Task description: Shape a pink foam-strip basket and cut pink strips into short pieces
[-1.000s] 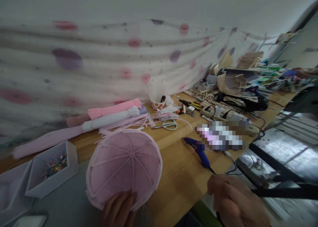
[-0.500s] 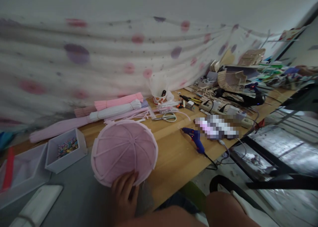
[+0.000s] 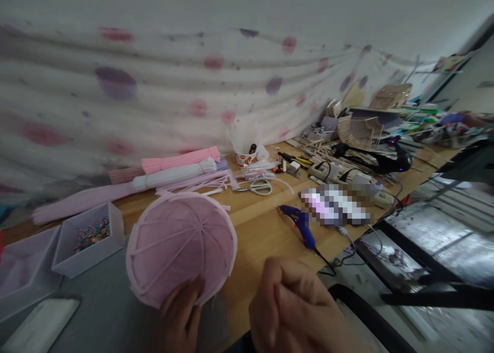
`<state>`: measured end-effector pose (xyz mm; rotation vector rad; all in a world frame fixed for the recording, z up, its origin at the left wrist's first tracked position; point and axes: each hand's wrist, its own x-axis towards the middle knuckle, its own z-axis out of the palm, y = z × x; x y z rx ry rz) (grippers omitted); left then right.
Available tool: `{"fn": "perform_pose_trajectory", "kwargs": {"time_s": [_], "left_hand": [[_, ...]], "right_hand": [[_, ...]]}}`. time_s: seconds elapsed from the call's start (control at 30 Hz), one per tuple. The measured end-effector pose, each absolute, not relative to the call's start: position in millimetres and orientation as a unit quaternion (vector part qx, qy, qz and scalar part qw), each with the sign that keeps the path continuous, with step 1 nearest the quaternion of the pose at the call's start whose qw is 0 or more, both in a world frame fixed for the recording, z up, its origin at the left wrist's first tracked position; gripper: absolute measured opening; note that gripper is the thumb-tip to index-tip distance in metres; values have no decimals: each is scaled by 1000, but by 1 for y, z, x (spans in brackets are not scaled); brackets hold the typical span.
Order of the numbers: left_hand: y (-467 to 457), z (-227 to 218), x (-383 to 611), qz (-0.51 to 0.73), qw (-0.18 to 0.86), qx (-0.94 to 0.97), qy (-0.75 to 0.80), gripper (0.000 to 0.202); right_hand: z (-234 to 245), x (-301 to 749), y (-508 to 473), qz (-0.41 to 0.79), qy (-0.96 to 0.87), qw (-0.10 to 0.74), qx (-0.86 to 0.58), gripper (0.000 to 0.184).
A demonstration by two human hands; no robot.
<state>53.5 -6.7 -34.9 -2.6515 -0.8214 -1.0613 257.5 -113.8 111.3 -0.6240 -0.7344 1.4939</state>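
Observation:
A round pink ribbed dome (image 3: 170, 240), hollow like a bowl or cap, has strips meeting at one point inside it. My left hand (image 3: 181, 306) grips its near rim, fingers over the edge and inside. To its right, over the table's front edge, my right hand (image 3: 297, 306) is raised with its fingers curled together. Whether anything sits in those fingers is hidden. Beyond it on the table lies a blue glue gun (image 3: 299, 224), apart from both hands.
Scissors (image 3: 258, 187) lie behind the dome, near bundles of pink (image 3: 181, 158) and white stems (image 3: 175, 173). At left are a box of colourful beads (image 3: 90, 240) and another box (image 3: 31, 270). Power strips (image 3: 358, 183) and a black strap-like device (image 3: 374, 157) lie at right.
My right hand has risen into view from the bottom edge, fingers curled. The dome, still in my left hand, appears slightly lower and further left; the view has shifted a little too.

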Motion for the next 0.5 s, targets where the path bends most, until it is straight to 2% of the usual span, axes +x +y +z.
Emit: {"fn": "perform_pose_trajectory", "kwargs": {"time_s": [0.07,0.17,0.27,0.37,0.5], "left_hand": [[-3,-39,48,-325,83,-903,-269,27],[3,-46,42,-328,90,-900,-272,27],[7,-52,42,-322,104,-909,-243,25],[8,-52,47,-308,122,-909,-253,28],[3,-43,58,-296,123,-893,-314,42]], "right_hand": [[104,263,-102,610,-304,678,-276,37],[84,270,-94,558,-281,712,-321,53],[62,274,-90,539,-305,688,-379,66],[47,275,-82,454,-346,665,-482,77],[36,278,-73,370,-389,600,-593,78]]}}
